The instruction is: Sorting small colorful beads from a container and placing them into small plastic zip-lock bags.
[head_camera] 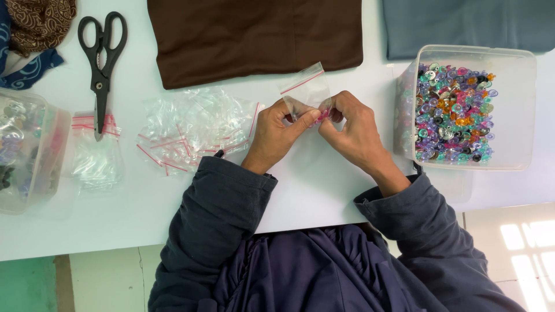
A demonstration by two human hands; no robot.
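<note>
Both hands meet at centre frame, just above the table edge. Left hand [277, 134] and right hand [352, 130] are both closed in a pinch on a small clear zip bag [305, 88] w/ a red seal line; the bag stands up from the fingertips, tilted toward the upper left. Something small and pink/red [321, 115] sits right where the thumbs meet, at the bag's lower end. Can't tell if it's inside the bag or just against it.

Right of frame, near the right hand: a clear plastic tub [514, 110], open top, w/ a heap of small multicoloured plastic pieces [454, 112] – purple, teal, orange, pink. Tub and hand are apart, not touching.

Left of the hands, a loose pile of empty clear zip bags [191, 130], same red seal lines, spread on the white table [115, 214]. Further left, a second smaller stack of bags [95, 153] w/ black scissors [102, 66] lying across its top end, handles toward the top of frame. Far left edge: another clear container [26, 150], contents blurry.

Top of frame: folded brown cloth [254, 37] at centre, grey-blue cloth [468, 23] upper right, patterned brown and blue fabric [32, 34] in the upper left corner.

Person wears dark navy sleeves [222, 214].
</note>
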